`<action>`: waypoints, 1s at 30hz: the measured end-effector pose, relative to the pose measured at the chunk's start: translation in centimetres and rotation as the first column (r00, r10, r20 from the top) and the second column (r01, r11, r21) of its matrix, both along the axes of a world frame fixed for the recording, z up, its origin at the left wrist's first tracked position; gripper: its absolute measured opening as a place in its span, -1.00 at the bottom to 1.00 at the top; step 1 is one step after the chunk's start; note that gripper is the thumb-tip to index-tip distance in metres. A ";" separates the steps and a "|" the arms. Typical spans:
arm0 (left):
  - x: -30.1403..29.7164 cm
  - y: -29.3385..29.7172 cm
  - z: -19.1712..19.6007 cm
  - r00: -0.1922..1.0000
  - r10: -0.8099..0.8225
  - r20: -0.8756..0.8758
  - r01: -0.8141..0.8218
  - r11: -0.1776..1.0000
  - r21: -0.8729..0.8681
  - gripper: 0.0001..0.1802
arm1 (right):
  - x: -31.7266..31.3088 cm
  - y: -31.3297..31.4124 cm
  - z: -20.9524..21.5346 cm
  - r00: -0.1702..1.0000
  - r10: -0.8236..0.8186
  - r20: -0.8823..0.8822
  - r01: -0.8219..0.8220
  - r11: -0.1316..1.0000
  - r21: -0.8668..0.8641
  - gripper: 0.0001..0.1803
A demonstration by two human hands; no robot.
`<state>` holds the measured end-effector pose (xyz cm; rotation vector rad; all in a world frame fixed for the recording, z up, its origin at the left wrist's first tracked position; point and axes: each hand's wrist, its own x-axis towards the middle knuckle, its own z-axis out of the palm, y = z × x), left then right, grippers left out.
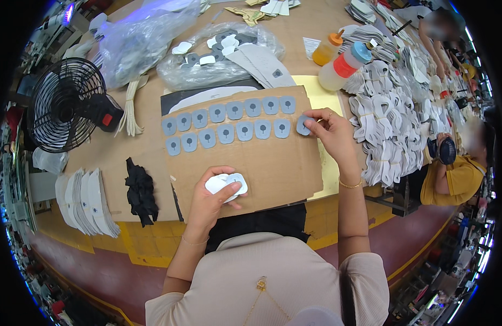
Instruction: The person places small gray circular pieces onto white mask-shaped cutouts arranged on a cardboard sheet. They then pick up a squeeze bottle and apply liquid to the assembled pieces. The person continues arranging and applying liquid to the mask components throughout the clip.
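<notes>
Far over at the left edge of the frame a black fan (66,103) stands on the brown surface (147,152), and below it a fanned row of white cut pieces (85,201) lies flat. Just to the right of those sits a crumpled black rag (140,196). Above, in the upper left, clear plastic bags (147,43) hold more grey and white pieces.

At the centre a sheet of cardboard (267,168) lies on the surface, with two rows of small grey pads (226,122) set out across its upper part, side by side. Low on the cardboard the left hand (210,201) has its grip closed on a small stack of white pads (226,183), thumb pressed on top of the stack.

Further right, at the cardboard's upper right corner, the right hand (332,130) pinches a single grey pad (303,125) between its fingertips, the pad resting at the end of the lower row, just beside its neighbour. A yellow sheet (321,98) shows under the cardboard there.

Beyond, in the upper right, two squeeze bottles (343,65) stand near a big heap of white cut-outs (387,125). At the right edge another person in a yellow shirt (457,179) sits at the surface.
</notes>
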<state>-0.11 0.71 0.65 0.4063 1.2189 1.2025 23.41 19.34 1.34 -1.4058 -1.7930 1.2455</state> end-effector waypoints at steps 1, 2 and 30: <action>0.0 0.1 0.0 1.000 -0.002 0.001 0.002 1.000 -0.001 -0.64 | -0.1 0.0 -0.2 1.000 0.000 0.018 -0.001 1.000 0.020 -0.79; 0.0 0.1 -0.1 1.000 -0.003 0.000 0.003 1.000 -0.005 -0.65 | -0.2 0.0 -0.3 0.999 0.018 0.038 -0.019 0.999 0.042 -0.78; -0.1 0.2 0.0 0.998 -0.013 0.057 0.012 1.000 0.005 -0.63 | -4.2 -1.7 -0.6 0.967 -0.131 0.219 0.022 0.897 0.441 -0.65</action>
